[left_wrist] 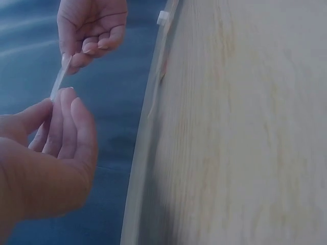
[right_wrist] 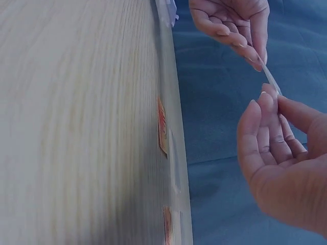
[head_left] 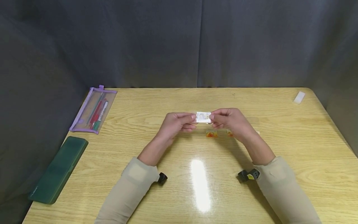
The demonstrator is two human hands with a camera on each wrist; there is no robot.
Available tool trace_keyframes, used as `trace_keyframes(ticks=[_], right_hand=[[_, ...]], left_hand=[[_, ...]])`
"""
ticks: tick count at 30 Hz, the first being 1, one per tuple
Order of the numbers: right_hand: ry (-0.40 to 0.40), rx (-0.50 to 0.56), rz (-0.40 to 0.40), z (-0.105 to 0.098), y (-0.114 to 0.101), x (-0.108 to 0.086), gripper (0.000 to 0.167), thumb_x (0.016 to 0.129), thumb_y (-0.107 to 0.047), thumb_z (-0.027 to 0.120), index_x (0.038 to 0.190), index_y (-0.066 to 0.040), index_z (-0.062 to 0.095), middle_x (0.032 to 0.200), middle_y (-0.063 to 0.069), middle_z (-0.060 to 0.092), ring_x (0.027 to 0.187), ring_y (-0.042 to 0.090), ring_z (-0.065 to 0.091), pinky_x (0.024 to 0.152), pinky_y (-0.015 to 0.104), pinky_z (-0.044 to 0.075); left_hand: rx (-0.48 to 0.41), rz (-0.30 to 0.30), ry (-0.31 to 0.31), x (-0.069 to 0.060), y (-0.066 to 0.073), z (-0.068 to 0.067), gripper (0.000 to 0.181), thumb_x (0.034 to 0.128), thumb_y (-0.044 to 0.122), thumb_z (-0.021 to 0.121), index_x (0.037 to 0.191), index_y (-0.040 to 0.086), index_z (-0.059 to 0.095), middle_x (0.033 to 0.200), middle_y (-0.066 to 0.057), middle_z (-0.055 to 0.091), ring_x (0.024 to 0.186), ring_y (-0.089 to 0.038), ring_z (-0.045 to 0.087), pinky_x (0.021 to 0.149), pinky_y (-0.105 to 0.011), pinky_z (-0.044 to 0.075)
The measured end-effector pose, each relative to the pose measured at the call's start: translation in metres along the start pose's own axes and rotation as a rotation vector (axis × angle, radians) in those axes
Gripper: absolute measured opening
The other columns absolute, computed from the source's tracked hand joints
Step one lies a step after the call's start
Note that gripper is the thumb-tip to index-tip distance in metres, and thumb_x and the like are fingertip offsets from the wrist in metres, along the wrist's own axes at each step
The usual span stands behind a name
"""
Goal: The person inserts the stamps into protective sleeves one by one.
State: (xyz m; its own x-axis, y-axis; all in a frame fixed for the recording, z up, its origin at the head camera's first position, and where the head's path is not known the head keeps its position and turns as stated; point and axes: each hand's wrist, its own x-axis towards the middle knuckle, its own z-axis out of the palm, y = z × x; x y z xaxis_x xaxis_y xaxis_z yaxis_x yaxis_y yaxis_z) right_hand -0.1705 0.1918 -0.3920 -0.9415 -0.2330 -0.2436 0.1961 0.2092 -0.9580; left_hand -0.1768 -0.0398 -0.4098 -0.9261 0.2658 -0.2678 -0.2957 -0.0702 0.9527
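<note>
White card [head_left: 203,117] got pinched between left hand [head_left: 176,124] and right hand [head_left: 231,122] fingers, latter partly blocking an orange card [head_left: 229,133]; mesh pouch [head_left: 81,110] had pens [head_left: 97,114], green case [head_left: 58,169] sat closed.

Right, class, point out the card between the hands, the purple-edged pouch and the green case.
Card [head_left: 203,117]: head view, middle of its printed face.
Pouch [head_left: 87,110]: head view, bare see-through part.
Green case [head_left: 59,169]: head view, middle of its top.

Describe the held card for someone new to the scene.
Start at the wood-grain table. Above it, the left grip and right grip pinch a small white card between them. Only it is held; the yellow-orange cards lie on the table.
</note>
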Motion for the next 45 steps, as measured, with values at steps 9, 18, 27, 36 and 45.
trace_keyframes(ticks=[9, 18, 27, 36, 45], right_hand=[[-0.009, -0.046, 0.005, -0.0005, 0.0003, 0.0005, 0.027, 0.101, -0.014, 0.060, 0.115, 0.009, 0.065, 0.085, -0.005, 0.074, 0.083, 0.017, 0.073, 0.085, 0.035, 0.064], [-0.013, -0.056, 0.014, 0.0002, 0.0021, 0.0010, 0.025, 0.102, -0.014, 0.060, 0.114, 0.007, 0.065, 0.084, -0.005, 0.074, 0.084, 0.019, 0.074, 0.084, 0.035, 0.063], [-0.009, -0.075, -0.003, 0.0037, 0.0020, 0.0021, 0.023, 0.102, -0.013, 0.057, 0.112, 0.007, 0.063, 0.083, -0.004, 0.069, 0.083, 0.017, 0.070, 0.083, 0.034, 0.062], [0.001, -0.030, -0.014, 0.0031, 0.0043, 0.0038, 0.029, 0.105, -0.018, 0.057, 0.121, 0.005, 0.064, 0.090, -0.001, 0.072, 0.086, 0.018, 0.072, 0.088, 0.040, 0.063], [0.028, -0.057, -0.007, 0.0060, 0.0023, 0.0038, 0.030, 0.101, -0.020, 0.064, 0.120, 0.003, 0.066, 0.089, -0.003, 0.071, 0.085, 0.019, 0.073, 0.088, 0.040, 0.063]], left_hand=[[0.062, 0.002, -0.003, -0.0006, 0.0028, -0.0005, 0.026, 0.0948, 0.017, 0.073, 0.114, 0.000, 0.076, 0.092, -0.014, 0.078, 0.069, -0.011, 0.074, 0.067, -0.024, 0.063], [0.087, -0.013, -0.010, 0.0003, 0.0010, 0.0000, 0.028, 0.0951, 0.018, 0.073, 0.116, -0.001, 0.074, 0.087, -0.008, 0.079, 0.070, -0.011, 0.074, 0.069, -0.025, 0.064], [0.054, -0.008, -0.009, -0.0011, 0.0002, 0.0019, 0.029, 0.0951, 0.015, 0.073, 0.117, -0.005, 0.072, 0.083, -0.007, 0.078, 0.069, -0.010, 0.073, 0.066, -0.022, 0.062], [0.073, 0.011, 0.009, -0.0021, -0.0013, -0.0001, 0.028, 0.0950, 0.017, 0.073, 0.116, -0.002, 0.074, 0.091, -0.012, 0.079, 0.069, -0.010, 0.074, 0.067, -0.024, 0.063], [0.112, 0.036, 0.037, -0.0038, -0.0024, 0.0025, 0.029, 0.0935, 0.022, 0.075, 0.115, 0.002, 0.075, 0.095, -0.015, 0.079, 0.065, -0.015, 0.074, 0.069, -0.033, 0.065]])
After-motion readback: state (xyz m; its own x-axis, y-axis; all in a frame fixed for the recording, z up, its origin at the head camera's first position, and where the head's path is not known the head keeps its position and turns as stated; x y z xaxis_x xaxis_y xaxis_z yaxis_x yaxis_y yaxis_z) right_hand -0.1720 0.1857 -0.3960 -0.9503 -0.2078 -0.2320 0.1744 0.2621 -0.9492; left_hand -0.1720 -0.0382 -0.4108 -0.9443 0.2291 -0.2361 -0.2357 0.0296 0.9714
